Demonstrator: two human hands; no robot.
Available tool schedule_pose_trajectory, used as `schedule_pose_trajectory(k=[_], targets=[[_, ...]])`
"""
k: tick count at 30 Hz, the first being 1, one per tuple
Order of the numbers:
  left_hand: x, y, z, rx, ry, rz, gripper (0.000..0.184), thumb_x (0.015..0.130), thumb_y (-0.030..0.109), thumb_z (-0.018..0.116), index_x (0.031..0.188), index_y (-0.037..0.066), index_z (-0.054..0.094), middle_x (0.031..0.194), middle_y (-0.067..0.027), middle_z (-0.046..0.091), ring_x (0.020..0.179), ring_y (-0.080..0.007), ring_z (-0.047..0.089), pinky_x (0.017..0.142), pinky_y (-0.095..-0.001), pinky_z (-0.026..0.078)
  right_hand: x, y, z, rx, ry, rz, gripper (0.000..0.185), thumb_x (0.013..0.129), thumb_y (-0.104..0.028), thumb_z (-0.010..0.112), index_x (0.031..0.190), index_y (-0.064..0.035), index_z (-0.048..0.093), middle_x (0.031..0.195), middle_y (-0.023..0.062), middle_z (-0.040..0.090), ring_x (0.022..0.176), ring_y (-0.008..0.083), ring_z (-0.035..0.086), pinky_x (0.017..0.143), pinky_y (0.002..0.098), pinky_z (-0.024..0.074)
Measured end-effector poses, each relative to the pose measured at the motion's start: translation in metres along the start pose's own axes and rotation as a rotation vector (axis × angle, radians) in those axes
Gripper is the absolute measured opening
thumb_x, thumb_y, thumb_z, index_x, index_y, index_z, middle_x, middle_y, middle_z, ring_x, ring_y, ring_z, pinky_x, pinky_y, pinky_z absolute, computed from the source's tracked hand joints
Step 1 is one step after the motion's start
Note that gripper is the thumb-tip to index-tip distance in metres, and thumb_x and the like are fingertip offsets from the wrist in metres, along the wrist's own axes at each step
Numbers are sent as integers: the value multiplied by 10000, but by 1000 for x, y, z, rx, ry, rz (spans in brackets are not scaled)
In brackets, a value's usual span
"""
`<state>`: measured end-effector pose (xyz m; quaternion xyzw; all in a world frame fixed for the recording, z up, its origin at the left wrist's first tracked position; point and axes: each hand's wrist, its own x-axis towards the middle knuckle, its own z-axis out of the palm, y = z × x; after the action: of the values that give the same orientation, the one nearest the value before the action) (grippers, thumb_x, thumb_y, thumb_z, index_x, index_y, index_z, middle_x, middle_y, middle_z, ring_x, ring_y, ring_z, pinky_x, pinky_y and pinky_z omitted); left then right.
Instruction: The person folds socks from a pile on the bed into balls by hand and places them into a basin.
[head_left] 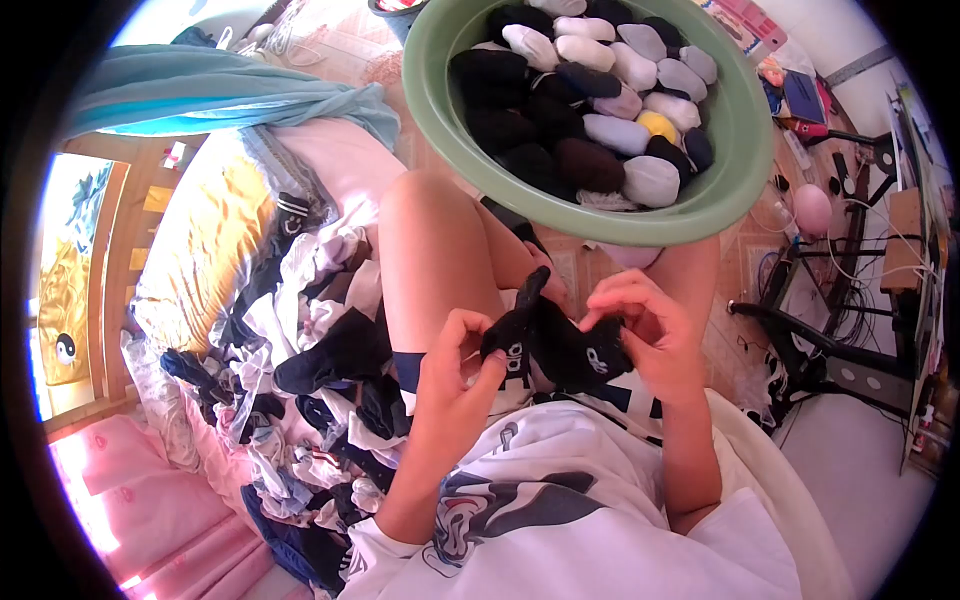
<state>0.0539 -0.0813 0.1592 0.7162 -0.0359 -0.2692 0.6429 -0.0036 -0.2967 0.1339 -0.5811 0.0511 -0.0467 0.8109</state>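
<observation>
Black socks (pixel 570 345) with white lettering hang between my two hands, above my lap. My left hand (pixel 462 362) pinches the lettered part on the left side, thumb and forefinger pressed together. On the other side, my right hand (pixel 648 325) grips the part bearing a small white logo. Whether the two dark pieces are fully separate is hard to tell. Beyond my knees stands a green basin (pixel 428 120) holding many balled socks in black, white, grey and brown, with one yellow one (pixel 657 125). Left of my thigh, a pile of loose socks (pixel 335 355) spreads over the bed.
A yellow patterned pillow (pixel 205 240) and a turquoise cloth (pixel 230 90) lie at the left, near a wooden bed frame (pixel 110 215). To the right are a black metal stand (pixel 830 325), cables and a pink round object (pixel 815 210). Tiled floor shows around the basin.
</observation>
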Motion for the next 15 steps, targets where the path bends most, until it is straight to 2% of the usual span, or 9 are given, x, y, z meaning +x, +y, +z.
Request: schedule_pose_trajectory(k=[2,4,5,7,10,14,15], targets=[[2,-3,1,-13,-11,-10,172,892,-53,546,1043,-2,482,921,-34,541,840,-73,521,751,-207,439,1,2,3,-68,82,-40,416,696,226,534,1033,32,683,999,110,585,919,181,599,857,275,466],[3,-4,2,-27,-23,-21,172,892,-53,546,1043,-1,481,919,-32,541,843,-70,521,754,-205,440,1,1,5,-613,173,-196,343,724,185,589,967,-18,721,936,73,583,852,154,583,773,245,458],[3,-3,2,-17,-13,-33,172,891,-54,544,1042,-1,480,919,-29,542,845,-66,520,755,-205,442,1,0,8,-614,175,-197,343,724,185,589,967,-18,721,936,73,583,852,154,583,773,245,458],[3,-4,3,-7,-4,-44,172,891,-56,543,1041,0,479,920,-27,544,847,-63,519,757,-205,444,1,-3,13,-504,256,-143,285,746,151,623,912,-49,739,910,48,571,825,131,559,696,227,437],[4,-9,5,-32,6,-52,171,893,-58,541,1041,1,479,917,-27,549,846,-57,516,754,-201,444,-1,-7,15,-457,183,-54,285,768,148,609,933,-44,738,904,49,562,826,123,556,674,216,426],[2,-11,9,-76,-38,-79,165,900,-56,542,1045,-8,479,936,-33,566,866,-62,538,779,-210,464,-4,-3,22,-466,181,-72,307,771,157,611,994,-30,710,930,52,563,832,119,568,713,215,454],[2,-11,11,-107,-51,-85,161,903,-51,549,1044,-12,481,943,-37,576,878,-67,555,796,-217,477,-4,-1,28,-384,210,-55,307,777,156,614,1022,-17,681,951,53,563,842,118,575,736,219,470]])
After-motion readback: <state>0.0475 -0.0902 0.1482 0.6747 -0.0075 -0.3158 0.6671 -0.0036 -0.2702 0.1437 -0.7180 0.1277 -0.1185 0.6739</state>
